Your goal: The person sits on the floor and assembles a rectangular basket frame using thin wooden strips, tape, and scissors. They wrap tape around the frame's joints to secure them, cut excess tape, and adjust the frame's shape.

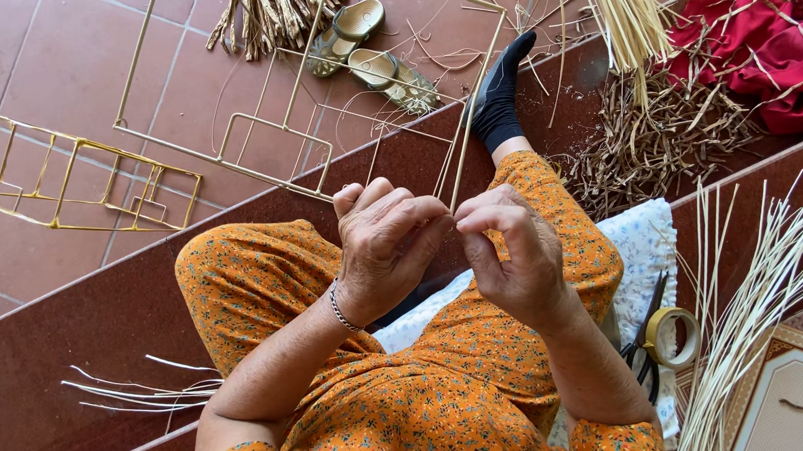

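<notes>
Frame rod (471,118): lower end sits between both sets of fingertips, above the lap. Left hand (384,243) curled tight, fingers pinching it; right hand (511,255) likewise pinched on it. Rest of wire frame (239,141) lies on floor. Scissors (647,338), tape (673,337) right.

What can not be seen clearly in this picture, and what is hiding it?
Head view only:
- What the left hand and right hand pinch against the gold wire frame: covered by the curled fingers.
- Scissors: partly under the tape roll and the right forearm.
- Pale reed strips: lower ends cut off by the bottom edge.
- Red cloth: cut off by the top and right edges.
</notes>
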